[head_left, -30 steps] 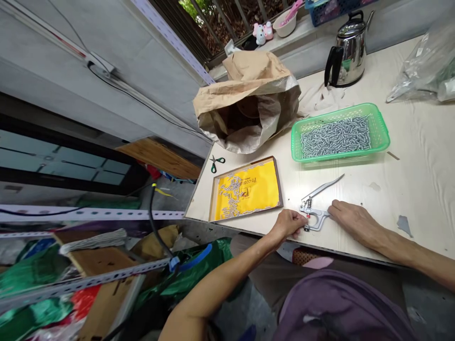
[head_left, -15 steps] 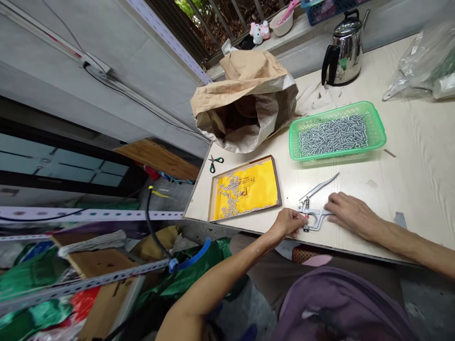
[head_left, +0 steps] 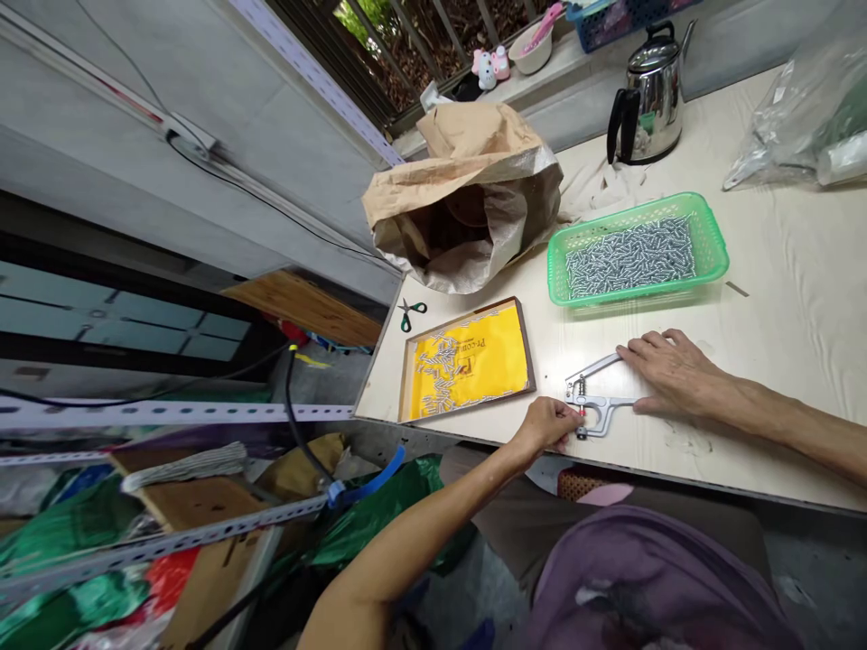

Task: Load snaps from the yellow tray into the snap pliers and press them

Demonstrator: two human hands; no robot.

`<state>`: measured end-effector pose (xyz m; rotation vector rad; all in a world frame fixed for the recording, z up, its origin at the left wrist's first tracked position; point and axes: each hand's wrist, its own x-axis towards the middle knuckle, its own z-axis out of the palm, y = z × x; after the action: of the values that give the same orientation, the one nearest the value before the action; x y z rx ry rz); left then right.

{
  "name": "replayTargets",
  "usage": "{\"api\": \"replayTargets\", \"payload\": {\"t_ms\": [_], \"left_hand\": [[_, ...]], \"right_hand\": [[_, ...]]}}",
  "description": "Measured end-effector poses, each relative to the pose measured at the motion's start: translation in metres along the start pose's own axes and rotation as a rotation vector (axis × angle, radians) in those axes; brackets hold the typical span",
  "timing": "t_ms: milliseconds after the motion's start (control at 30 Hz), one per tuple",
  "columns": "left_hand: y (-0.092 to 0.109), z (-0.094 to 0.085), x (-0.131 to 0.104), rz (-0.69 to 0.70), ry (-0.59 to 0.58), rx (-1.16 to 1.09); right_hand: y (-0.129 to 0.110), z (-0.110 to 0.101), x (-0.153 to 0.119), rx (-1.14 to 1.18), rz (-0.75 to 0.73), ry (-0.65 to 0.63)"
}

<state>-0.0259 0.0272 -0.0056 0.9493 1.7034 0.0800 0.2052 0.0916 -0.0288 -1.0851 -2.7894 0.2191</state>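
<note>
A metal pair of hand press pliers [head_left: 600,403] lies at the table's front edge, its spring and a red part showing near the jaw. My right hand [head_left: 667,370] is wrapped about its two handles, fingers on the upper lever and thumb by the lower one. At the jaw, my left hand [head_left: 550,422] is closed in a pinch; what its fingertips hold is too small to make out. Left of the pliers sits a shallow cardboard tray [head_left: 530,361] with a yellow lining and small metal pieces [head_left: 440,375].
Behind the pliers stands a green plastic basket [head_left: 711,262] full of small metal pieces. Scissors [head_left: 412,313] lie near the table's left edge. An open brown paper sack [head_left: 467,171], a steel kettle [head_left: 654,99] and a clear plastic bag [head_left: 792,126] stand farther back.
My right hand has shifted up onto the upper lever, which now sits nearer the lower handle. The left hand stays pinched at the jaw. The view has moved slightly.
</note>
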Motion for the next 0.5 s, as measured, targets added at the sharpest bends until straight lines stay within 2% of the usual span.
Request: {"api": "replayTargets", "payload": {"t_ms": [67,133,233,300,400,500], "left_hand": [[0.0,0.0,-0.003,-0.004,0.007,0.045],[0.0,0.001,-0.008,0.08,0.076,0.179],[0.003,0.009,-0.015,0.446,0.319,0.455],[0.009,0.018,-0.013,0.706,0.418,0.609],[0.025,0.032,0.0,0.921,0.377,0.771],[0.039,0.036,0.017,0.961,0.293,0.826]], "right_hand": [[-0.004,-0.004,0.0,-0.023,-0.003,-0.024],[-0.007,-0.008,-0.001,-0.044,-0.004,-0.05],[-0.011,-0.012,-0.002,-0.062,-0.007,-0.06],[-0.014,-0.014,-0.002,-0.078,-0.012,-0.056],[-0.015,-0.015,-0.004,-0.09,-0.013,-0.049],[-0.013,-0.018,-0.006,-0.034,-0.001,-0.06]]}}
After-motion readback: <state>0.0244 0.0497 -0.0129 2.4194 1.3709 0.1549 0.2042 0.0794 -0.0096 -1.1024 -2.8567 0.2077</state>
